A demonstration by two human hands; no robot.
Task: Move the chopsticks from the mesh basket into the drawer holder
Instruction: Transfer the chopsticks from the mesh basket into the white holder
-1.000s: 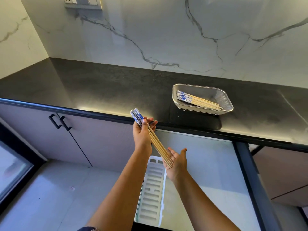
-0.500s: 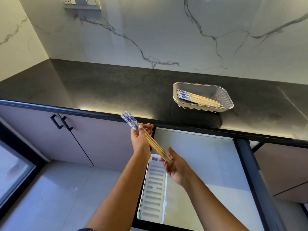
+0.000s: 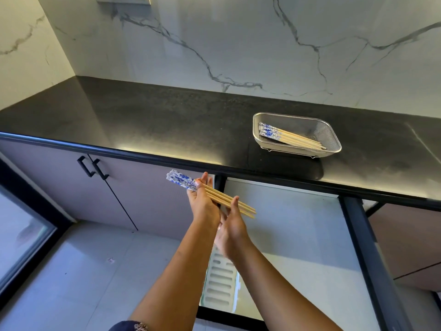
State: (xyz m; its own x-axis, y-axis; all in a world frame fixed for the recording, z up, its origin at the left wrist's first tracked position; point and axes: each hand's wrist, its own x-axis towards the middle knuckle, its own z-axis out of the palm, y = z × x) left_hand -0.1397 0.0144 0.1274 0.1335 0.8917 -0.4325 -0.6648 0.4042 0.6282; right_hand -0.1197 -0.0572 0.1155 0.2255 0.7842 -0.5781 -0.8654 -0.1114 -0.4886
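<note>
A bundle of wooden chopsticks (image 3: 216, 196) with blue-and-white patterned ends lies almost level between my two hands, above the open drawer. My left hand (image 3: 202, 206) grips it near the patterned ends. My right hand (image 3: 230, 231) presses against the plain tips from below. Under my wrists sits the white slotted drawer holder (image 3: 220, 280), at the drawer's left side, partly hidden by my arms. Several more chopsticks (image 3: 290, 137) lie in the silver mesh basket (image 3: 330, 136) on the black counter.
The open drawer (image 3: 298, 235) has a pale floor and a black frame. The black counter edge (image 3: 143, 154) runs just above my hands. Cabinet doors with black handles (image 3: 94, 166) stand to the left. A marble wall rises behind the counter.
The bundle has tilted from steep to nearly level and dropped lower. My right hand has closed in from the tips to beside my left hand.
</note>
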